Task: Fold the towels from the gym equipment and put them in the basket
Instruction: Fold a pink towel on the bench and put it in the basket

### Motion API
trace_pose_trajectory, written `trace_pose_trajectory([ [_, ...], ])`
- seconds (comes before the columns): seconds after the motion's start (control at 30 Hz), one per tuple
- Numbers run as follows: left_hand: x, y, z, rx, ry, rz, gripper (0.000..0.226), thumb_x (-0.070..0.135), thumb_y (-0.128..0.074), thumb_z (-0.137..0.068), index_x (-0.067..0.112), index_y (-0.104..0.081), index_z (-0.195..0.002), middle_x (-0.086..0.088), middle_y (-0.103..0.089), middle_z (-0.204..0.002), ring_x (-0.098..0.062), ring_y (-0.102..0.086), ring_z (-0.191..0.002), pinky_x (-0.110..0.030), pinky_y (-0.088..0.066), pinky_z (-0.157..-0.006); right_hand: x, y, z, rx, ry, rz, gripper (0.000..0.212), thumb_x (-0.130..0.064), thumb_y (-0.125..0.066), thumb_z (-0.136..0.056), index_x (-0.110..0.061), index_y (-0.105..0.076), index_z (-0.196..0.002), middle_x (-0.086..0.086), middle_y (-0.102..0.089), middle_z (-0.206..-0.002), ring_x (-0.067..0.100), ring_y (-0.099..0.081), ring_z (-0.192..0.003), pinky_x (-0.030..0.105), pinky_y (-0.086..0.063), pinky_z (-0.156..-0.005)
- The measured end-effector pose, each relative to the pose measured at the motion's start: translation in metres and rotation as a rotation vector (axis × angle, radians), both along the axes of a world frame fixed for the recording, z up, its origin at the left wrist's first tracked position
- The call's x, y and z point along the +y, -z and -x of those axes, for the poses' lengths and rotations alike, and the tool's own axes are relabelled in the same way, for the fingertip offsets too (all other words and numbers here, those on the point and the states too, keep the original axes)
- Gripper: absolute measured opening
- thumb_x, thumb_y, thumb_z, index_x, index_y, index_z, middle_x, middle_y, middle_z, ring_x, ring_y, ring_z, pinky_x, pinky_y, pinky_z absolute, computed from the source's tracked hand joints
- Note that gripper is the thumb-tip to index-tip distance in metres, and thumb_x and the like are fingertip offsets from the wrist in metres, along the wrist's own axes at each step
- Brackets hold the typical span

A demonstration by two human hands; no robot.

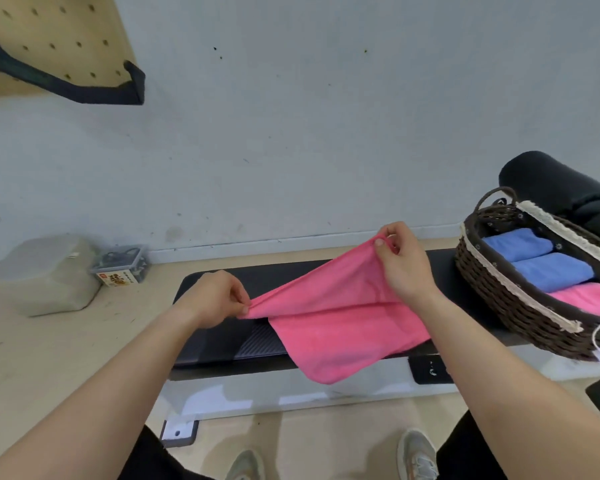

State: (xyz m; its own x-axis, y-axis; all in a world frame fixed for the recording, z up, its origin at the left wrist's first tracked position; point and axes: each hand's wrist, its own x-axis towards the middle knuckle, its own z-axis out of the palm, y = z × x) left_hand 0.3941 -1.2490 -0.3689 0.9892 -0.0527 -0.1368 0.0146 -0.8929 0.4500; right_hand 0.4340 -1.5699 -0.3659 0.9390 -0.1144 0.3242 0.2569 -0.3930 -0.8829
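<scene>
Pink towel [340, 327]: half-folded, lower part lying across the black bench pad [219, 344], draping past its near edge. Left hand [215, 299] and right hand [402, 261] each pinch an upper corner, raised taut, likely to align edges. Wicker basket [506, 306], at the bench's right end, holds folded towels.

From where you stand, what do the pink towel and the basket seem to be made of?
The pink towel looks like soft, matte microfibre or terry cloth: fuzzy nap, limp drape. The basket seems to be woven wicker or plastic rattan, dark brown: ribbed, interlaced strands show along its wall.
</scene>
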Motion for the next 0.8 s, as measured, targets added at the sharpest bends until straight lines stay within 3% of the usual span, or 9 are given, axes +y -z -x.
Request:
trace_pose_trajectory([
  [0.17,0.013,-0.046,0.028,-0.230,-0.063,-0.020,0.022,0.018,-0.077,-0.082,0.035,-0.067,-0.072,0.015,-0.069,-0.074,-0.005,-0.065,-0.076,-0.017,-0.042,-0.063,-0.007,-0.033,0.025,-0.019,-0.025,0.028,0.017,-0.014,-0.055,-0.097,-0.029,-0.053,-0.087,-0.004,-0.059,-0.087,0.012,-0.052,-0.078,0.028,-0.038,-0.070],
  [0.33,0.019,-0.097,0.049,-0.421,-0.156,0.096,0.013,0.016,-0.067,-0.090,0.028,-0.062,-0.092,0.011,-0.068,-0.082,-0.012,-0.065,-0.079,-0.029,-0.048,-0.070,-0.009,-0.085,0.050,-0.007,-0.088,0.014,0.018,-0.015,-0.054,-0.097,-0.028,-0.053,-0.085,-0.003,-0.056,-0.073,0.013,-0.046,-0.065,0.029,-0.033,-0.061],
  [0.47,0.017,-0.123,0.061,-0.504,-0.124,0.073,0.012,0.015,-0.061,-0.095,0.025,-0.067,-0.098,0.008,-0.069,-0.088,-0.010,-0.061,-0.083,-0.014,-0.038,-0.071,-0.014,-0.111,0.065,-0.034,-0.103,0.015,0.016,-0.017,-0.056,-0.096,-0.028,-0.055,-0.085,-0.004,-0.060,-0.083,0.012,-0.052,-0.075,0.027,-0.039,-0.069],
  [0.57,0.015,-0.129,0.066,-0.493,-0.138,0.176,0.011,0.016,-0.057,-0.095,0.019,-0.067,-0.093,0.007,-0.067,-0.091,-0.011,-0.060,-0.086,-0.019,-0.041,-0.074,-0.023,-0.114,0.073,0.015,-0.135,-0.028,0.014,-0.017,-0.061,-0.091,-0.027,-0.060,-0.082,0.001,-0.061,-0.079,0.017,-0.054,-0.071,0.035,-0.046,-0.072],
  [0.63,0.012,-0.127,0.071,-0.400,-0.148,0.416,0.012,0.016,-0.054,-0.098,0.015,-0.064,-0.092,0.002,-0.065,-0.090,-0.017,-0.060,-0.086,-0.029,-0.050,-0.080,-0.031,-0.112,0.080,0.105,-0.196,-0.077,0.016,-0.008,-0.061,-0.093,-0.019,-0.060,-0.081,0.006,-0.056,-0.070,0.018,-0.051,-0.059,0.032,-0.047,-0.063],
  [0.7,0.007,-0.123,0.074,-0.309,-0.149,0.606,0.013,0.015,-0.051,-0.101,0.010,-0.061,-0.094,-0.004,-0.062,-0.087,-0.020,-0.060,-0.081,-0.034,-0.055,-0.075,-0.038,-0.108,0.086,0.198,-0.234,-0.078,0.015,-0.007,-0.060,-0.095,-0.014,-0.060,-0.082,0.009,-0.053,-0.068,0.018,-0.050,-0.052,0.029,-0.049,-0.056],
  [0.8,0.002,-0.113,0.072,-0.299,-0.129,0.534,0.013,0.018,-0.052,-0.102,0.011,-0.063,-0.102,-0.003,-0.063,-0.082,-0.018,-0.059,-0.070,-0.031,-0.054,-0.064,-0.046,-0.101,0.086,0.306,-0.268,-0.065,0.011,-0.012,-0.059,-0.097,-0.015,-0.060,-0.087,0.006,-0.051,-0.068,0.017,-0.049,-0.048,0.028,-0.049,-0.048],
])
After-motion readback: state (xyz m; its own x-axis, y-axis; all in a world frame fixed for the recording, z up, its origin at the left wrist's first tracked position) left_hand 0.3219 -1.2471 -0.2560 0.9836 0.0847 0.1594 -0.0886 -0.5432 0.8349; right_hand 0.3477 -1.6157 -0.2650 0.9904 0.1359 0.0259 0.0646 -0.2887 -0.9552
